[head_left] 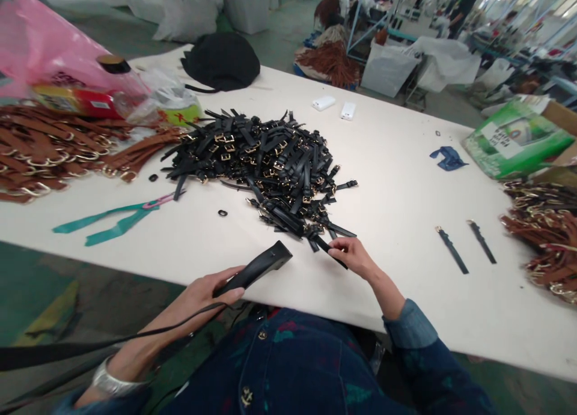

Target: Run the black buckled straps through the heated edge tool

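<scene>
One strap (323, 245) in right grip (355, 257); green box (518, 157), lettering (500, 140) blurred.

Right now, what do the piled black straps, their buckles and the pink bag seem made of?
Black straps: leather or imitation, smooth with a soft sheen; can't tell which.
Buckles: probably metal, gold-toned, given the bright glints.
Pink bag: likely thin plastic film, judging by its creases and slightly see-through look.

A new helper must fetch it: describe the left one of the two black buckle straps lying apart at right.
On the pale table, find the green box at far right. Below it in view, left of the brown straps, two black buckle straps lie side by side. The left-hand strap is nearer the big black strap pile.
</scene>
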Demonstrator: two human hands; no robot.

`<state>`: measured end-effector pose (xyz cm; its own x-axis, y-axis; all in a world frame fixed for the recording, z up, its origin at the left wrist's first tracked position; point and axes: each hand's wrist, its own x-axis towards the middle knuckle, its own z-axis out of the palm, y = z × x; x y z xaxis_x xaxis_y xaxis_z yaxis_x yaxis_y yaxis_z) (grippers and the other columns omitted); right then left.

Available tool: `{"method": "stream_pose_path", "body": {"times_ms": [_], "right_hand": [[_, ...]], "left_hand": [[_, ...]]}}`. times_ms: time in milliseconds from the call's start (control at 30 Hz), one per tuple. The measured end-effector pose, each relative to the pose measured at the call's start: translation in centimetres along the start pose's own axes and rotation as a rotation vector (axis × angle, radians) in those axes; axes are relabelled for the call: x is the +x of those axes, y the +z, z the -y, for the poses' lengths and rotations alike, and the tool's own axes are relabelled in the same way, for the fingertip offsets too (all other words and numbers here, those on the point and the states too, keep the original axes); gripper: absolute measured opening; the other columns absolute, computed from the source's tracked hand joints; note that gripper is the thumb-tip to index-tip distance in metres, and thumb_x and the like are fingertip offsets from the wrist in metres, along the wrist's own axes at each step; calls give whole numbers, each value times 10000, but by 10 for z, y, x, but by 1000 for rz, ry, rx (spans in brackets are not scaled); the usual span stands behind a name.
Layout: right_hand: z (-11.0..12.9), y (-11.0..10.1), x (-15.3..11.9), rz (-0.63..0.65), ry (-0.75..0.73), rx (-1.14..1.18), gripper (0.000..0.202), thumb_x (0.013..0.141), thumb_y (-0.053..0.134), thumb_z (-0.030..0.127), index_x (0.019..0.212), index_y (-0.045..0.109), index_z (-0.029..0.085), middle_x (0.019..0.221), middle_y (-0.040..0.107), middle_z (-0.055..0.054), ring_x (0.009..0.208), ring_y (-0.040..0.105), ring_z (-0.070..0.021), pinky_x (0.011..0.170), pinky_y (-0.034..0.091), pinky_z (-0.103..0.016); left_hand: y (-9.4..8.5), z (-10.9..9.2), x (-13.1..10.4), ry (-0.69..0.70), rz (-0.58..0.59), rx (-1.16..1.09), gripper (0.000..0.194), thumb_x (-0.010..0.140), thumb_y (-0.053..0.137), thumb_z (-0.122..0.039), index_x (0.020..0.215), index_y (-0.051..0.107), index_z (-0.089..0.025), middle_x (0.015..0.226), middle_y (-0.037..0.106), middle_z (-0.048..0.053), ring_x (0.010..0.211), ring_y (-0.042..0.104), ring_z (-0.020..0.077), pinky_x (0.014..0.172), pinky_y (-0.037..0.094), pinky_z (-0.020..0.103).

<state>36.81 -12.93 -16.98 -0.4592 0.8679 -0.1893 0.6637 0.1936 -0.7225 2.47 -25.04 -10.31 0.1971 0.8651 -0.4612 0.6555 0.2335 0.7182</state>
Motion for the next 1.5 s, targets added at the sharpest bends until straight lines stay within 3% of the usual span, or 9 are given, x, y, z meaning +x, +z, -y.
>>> {"method": "stream_pose_path", "body": {"times_ms": [200, 300, 433, 567, 733, 1067, 1200, 1367, 1500], "right_hand": [[-4, 32, -33, 130, 40, 4, 163, 814, 561, 222, 867, 714, 209, 683, 655, 17, 601, 564, -130, 574, 426, -237], [-4, 46, -35, 39, 91, -75, 242, 773, 571, 157, 954, 711, 237, 873, 678, -40, 809, 592, -205, 741, 438, -329], [0, 61, -34, -123, 24, -221, 391, 763, 652, 243, 1154, 643, 229, 1102, 633, -106, 1037, 525, -296, 893, 389, -443], [0, 83, -26, -247, -96, -183, 355, 797, 653, 275, 1146, 640, 208, 1041, 647, -102, 994, 528, -275, 882, 422, -425], [-6, 104, -15, -334, -90, -132, 251, 831, 635, 320, 1037, 672, 183, 959, 631, -104, 949, 523, -262, 863, 440, -414], [-2, 102, -16, -404, -139, -101, 170, 744, 620, 244, 903, 635, 186, 1025, 562, -100, 994, 514, -243, 888, 441, -377], [7, 100, -10, -344, -93, -239, 161, 707, 575, 230, 862, 601, 194, 916, 546, -80, 912, 504, -240, 832, 438, -358], [12, 98, -8, -320, -62, -342, 173, 685, 546, 221, 853, 576, 196, 898, 527, -79, 866, 484, -236, 787, 417, -347], [14, 97, -11, -299, -51, -372, 196, 674, 553, 237, 862, 580, 189, 905, 529, -85, 885, 471, -250, 799, 392, -371]], "left_hand": [[-12, -2, -5, -40, 95, -104, 612, 842, 513, -565, 1395, 454, -308, 1316, 596, -12, 864, 655, 234, 704, 528, 244], [-10, -1, 0, -41, 116, -92, 615, 837, 514, -568, 1392, 458, -310, 1300, 608, -4, 865, 651, 242, 713, 528, 255], [0, 1, 12, -33, 149, -48, 616, 843, 496, -583, 1384, 470, -291, 1209, 658, 8, 912, 645, 260, 765, 523, 282], [11, 1, 26, -22, 140, -15, 625, 831, 488, -588, 1363, 502, -259, 1231, 647, 27, 997, 625, 291, 826, 512, 324], [20, -7, 41, 35, 103, 15, 585, 841, 458, -547, 1333, 534, -239, 1192, 670, 18, 1029, 619, 275, 875, 489, 324], [24, -6, 41, -22, 102, 133, 610, 802, 455, -585, 1260, 581, -202, 1191, 666, 54, 1045, 613, 291, 916, 452, 346], [21, -4, 39, -56, 120, 162, 595, 822, 432, -577, 1277, 560, -217, 1018, 720, 34, 823, 673, 261, 767, 493, 329], [25, -2, 40, -34, 104, 160, 594, 820, 445, -559, 1278, 565, -200, 1184, 668, 60, 1025, 624, 288, 891, 457, 344], [27, 0, 39, -27, 99, 148, 608, 819, 439, -555, 1291, 554, -191, 1201, 662, 75, 1036, 623, 290, 919, 448, 357]]}}
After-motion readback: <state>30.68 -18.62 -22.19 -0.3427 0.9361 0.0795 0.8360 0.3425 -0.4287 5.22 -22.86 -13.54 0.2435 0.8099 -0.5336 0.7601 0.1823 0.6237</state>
